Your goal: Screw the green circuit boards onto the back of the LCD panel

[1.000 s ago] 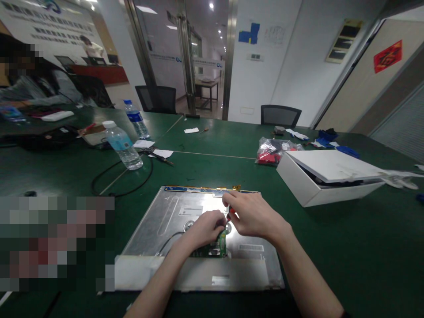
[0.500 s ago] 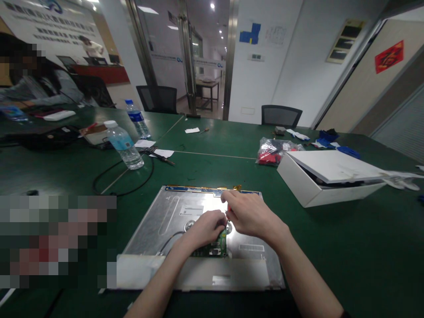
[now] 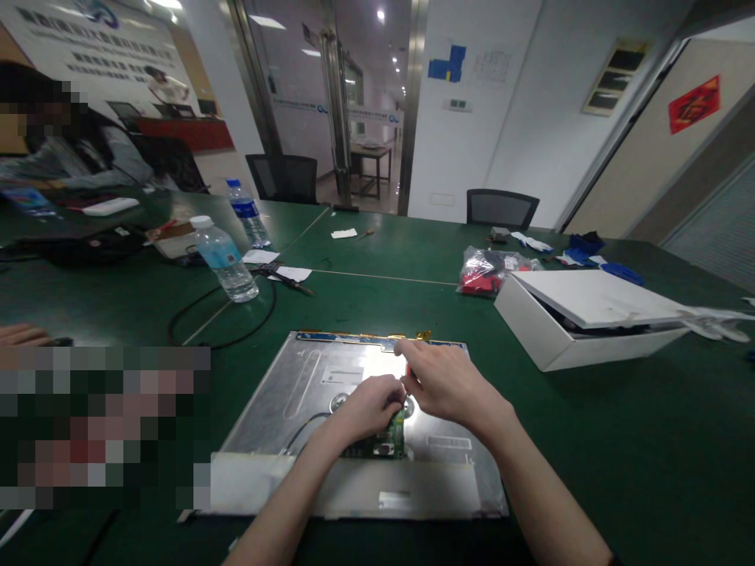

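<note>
A flat metal display panel (image 3: 307,393) lies back side up in front of me. On its middle sits a green circuit board (image 3: 386,442), partly covered by my left hand (image 3: 374,401). That hand's fingers are pinched together by the board's upper right edge; what is between them is hidden. My right hand (image 3: 445,383) is curled around a small screwdriver with a red handle (image 3: 407,369), mostly concealed by the fingers. Its thin shaft points down beside my left fingertips. A dark cable (image 3: 303,424) runs over the panel to the left of the board.
An ajar white box (image 3: 548,338) stands to the right, near a plastic bag with red items (image 3: 480,271). Two water bottles (image 3: 227,263) and a looped black cable (image 3: 274,303) are at the left. Another person's hand (image 3: 23,336) shows at the left edge, beside a blurred-out area.
Both my hands stay almost in place over the board. At the left edge, another person's hand has come into sight. The whole view has shifted slightly.
</note>
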The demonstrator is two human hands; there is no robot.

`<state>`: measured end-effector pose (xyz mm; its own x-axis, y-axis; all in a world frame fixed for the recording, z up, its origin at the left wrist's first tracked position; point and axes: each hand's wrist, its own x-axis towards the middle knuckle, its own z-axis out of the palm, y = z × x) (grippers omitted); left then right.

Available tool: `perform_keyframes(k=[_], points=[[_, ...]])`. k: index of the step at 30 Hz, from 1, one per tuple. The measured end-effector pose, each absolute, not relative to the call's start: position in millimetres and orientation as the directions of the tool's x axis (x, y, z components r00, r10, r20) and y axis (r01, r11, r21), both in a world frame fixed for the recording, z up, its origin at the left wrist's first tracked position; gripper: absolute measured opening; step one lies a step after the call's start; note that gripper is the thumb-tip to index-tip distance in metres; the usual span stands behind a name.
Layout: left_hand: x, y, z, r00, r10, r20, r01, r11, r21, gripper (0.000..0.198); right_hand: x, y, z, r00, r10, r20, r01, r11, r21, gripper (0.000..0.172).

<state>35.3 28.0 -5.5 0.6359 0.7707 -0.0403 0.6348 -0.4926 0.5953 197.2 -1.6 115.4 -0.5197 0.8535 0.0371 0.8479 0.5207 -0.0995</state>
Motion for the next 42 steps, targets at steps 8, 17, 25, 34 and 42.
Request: perform_keyframes(k=[8, 17, 25, 34, 42], points=[[34.7, 27.4, -3.6, 0.639, 0.769, -0.016, 0.632, -0.513, 0.581, 0.012, 202.6, -3.6, 117.4, -0.555, 0.830, 0.059, 0.811, 0.556, -0.182, 0.033], [35.4, 26.6, -0.8, 0.634, 0.773, -0.035, 0.643, -0.501, 0.580, 0.012, 199.2, 1.2, 111.1, -0.511, 0.857, 0.068, 0.851, 0.515, -0.099, 0.027], [36.3, 26.3, -0.8, 0.624, 0.781, -0.044, 0.660, -0.495, 0.565, 0.011, 206.7, -2.2, 116.9, -0.569, 0.818, 0.083, 0.798, 0.574, -0.182, 0.030], [35.2, 26.3, 1.8, 0.630, 0.775, -0.052, 0.654, -0.494, 0.573, 0.010, 202.0, 3.6, 113.4, -0.438, 0.898, 0.036, 0.894, 0.440, -0.084, 0.024], [34.8, 27.0, -4.7, 0.634, 0.773, -0.026, 0.635, -0.501, 0.589, 0.011, 206.1, -2.0, 115.0, -0.570, 0.818, 0.075, 0.791, 0.572, -0.218, 0.032]])
